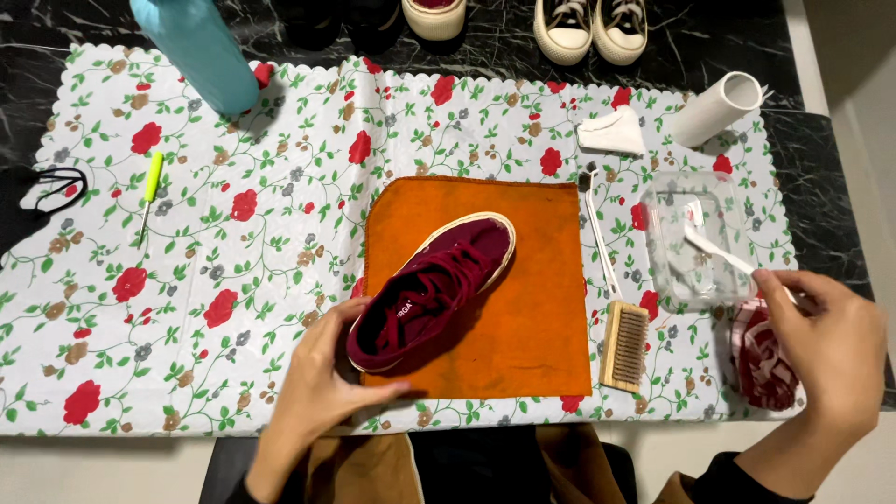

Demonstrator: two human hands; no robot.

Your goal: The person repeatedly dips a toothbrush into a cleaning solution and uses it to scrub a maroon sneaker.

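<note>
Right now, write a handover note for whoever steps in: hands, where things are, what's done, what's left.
Left hand: cups the heel of the maroon sneaker, which lies on the orange cloth.
Right hand: pinches the handle of a white brush whose head sits in the clear plastic container.
Wooden brush lies beside the cloth, untouched.
Done: shoe placed on the cloth, laces still in.
Left: no brush has reached the shoe yet.
</note>
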